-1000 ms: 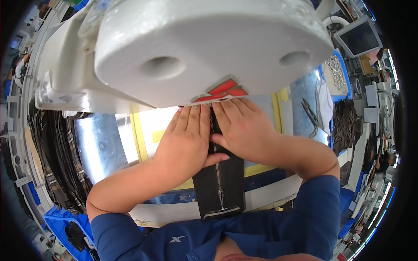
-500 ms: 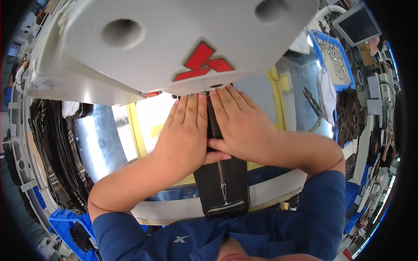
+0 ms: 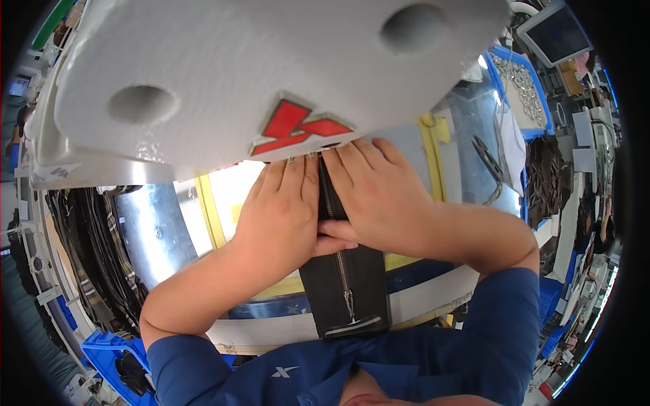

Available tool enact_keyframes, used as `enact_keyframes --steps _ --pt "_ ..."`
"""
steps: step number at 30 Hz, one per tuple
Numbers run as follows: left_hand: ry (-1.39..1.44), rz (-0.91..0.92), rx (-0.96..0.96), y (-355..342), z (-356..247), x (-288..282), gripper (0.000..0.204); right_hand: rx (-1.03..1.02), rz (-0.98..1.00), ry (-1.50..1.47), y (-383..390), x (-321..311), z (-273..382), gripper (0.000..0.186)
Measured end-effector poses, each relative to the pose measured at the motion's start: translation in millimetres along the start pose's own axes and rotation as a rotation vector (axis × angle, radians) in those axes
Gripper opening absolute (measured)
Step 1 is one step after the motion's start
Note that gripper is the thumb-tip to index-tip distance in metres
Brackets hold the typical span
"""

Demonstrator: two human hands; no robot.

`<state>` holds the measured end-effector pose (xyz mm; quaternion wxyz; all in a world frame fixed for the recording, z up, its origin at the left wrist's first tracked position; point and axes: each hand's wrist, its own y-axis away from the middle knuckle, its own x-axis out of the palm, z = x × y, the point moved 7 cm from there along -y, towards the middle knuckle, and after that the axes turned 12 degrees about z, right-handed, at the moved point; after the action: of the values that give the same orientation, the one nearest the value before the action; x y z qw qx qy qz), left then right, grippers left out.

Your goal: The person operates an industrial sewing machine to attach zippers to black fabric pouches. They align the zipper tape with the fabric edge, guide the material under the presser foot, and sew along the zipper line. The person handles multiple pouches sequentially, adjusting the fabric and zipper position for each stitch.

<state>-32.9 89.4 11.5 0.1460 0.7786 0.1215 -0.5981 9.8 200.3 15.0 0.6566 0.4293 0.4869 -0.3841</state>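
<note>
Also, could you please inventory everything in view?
Sewing machine head: one, white, top centre
Zippered fabric piece: one, black, centre
Zipper: one, metallic, on that piece
Worktable: one, silvery, centre
Tape strips: several, yellow, on worktable
Fabric stack: one, mostly dark, left
Plastic bin: one, blue, lower left
Plastic tray: one, blue, upper right
Metal fittings: many, silver, in the tray
Plier-like tool: one, dark, right
Strap-like pieces: many, brown-black, below the tray
Monitor: one, grey, upper right
Background clutter: uncountable, mixed, edges
Shirt: one, blue, bottom
Left grip: one, bare, thumb across zipper
Right grip: one, bare, thumb across zipper
</note>
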Motion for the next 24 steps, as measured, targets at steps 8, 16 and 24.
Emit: enact_keyframes --steps 8,16,24 --pt "0.013 -0.016 0.027 -2 1 -2 0.111 0.013 -0.012 -0.007 -1 2 -1 0.096" --pt "-0.01 -0.007 0.047 -3 1 -2 0.12 0.018 0.003 0.031 0 3 -1 0.096" --pt "0.02 0.02 -0.005 7 4 -8 0.111 0.022 -0.054 0.026 1 0 2 0.097"
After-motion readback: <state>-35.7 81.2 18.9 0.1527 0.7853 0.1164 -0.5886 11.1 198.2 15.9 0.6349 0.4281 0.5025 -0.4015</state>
